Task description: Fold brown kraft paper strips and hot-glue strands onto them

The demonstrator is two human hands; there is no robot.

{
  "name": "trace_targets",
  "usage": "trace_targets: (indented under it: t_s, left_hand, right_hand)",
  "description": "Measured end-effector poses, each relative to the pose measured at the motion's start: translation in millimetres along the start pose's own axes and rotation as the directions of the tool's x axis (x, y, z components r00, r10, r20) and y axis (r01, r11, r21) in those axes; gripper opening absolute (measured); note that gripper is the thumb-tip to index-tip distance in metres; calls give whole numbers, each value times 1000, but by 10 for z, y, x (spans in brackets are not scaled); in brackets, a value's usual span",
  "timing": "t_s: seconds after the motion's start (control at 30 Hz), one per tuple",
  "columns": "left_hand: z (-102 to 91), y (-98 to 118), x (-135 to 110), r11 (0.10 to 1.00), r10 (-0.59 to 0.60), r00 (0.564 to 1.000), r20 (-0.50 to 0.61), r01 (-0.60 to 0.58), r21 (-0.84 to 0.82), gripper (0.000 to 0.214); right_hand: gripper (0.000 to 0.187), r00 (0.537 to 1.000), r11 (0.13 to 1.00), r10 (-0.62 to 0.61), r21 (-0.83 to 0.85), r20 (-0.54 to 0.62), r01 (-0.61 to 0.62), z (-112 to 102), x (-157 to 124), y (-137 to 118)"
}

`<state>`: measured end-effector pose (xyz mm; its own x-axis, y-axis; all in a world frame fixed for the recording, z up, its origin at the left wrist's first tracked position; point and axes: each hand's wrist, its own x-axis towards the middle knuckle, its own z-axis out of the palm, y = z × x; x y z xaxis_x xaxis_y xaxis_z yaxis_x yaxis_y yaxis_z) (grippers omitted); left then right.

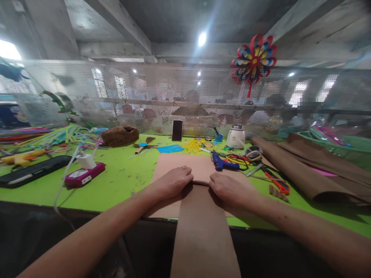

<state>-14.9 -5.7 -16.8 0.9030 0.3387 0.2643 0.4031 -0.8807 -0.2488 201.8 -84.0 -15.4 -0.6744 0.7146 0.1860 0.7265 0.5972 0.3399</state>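
A long strip of brown sheet material point(203, 227) hangs over the table's front edge toward me, its far end folded or rolled up. My left hand point(175, 180) is closed on the left end of that fold. On the right end, my right hand point(224, 185) grips it with bent fingers. Between the hands the fold's dark edge shows. A pale pinkish board point(168, 164) lies under the hands and the strip. Just beyond my right hand rests a blue glue gun point(223, 161).
To the right are an orange cutter point(276, 181), a tape roll point(253, 153) and large brown sheets point(304, 170). A purple power strip point(85, 174) and black case point(31, 172) lie left. A phone point(177, 130), yellow scraps point(197, 146) and a white jar point(236, 137) stand farther back.
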Motion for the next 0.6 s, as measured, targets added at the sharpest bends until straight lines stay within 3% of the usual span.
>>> trace_targets:
  t_s: [0.33, 0.6]
  left_hand:
    - [109, -60, 42, 999, -48, 999, -16, 47, -20, 8]
    - [151, -43, 0, 990, -112, 993, -20, 110, -92, 8]
  right_hand:
    - [14, 1000, 1000, -12, -25, -22, 11, 139, 0, 41]
    - [14, 1000, 999, -23, -41, -16, 22, 101, 7, 54]
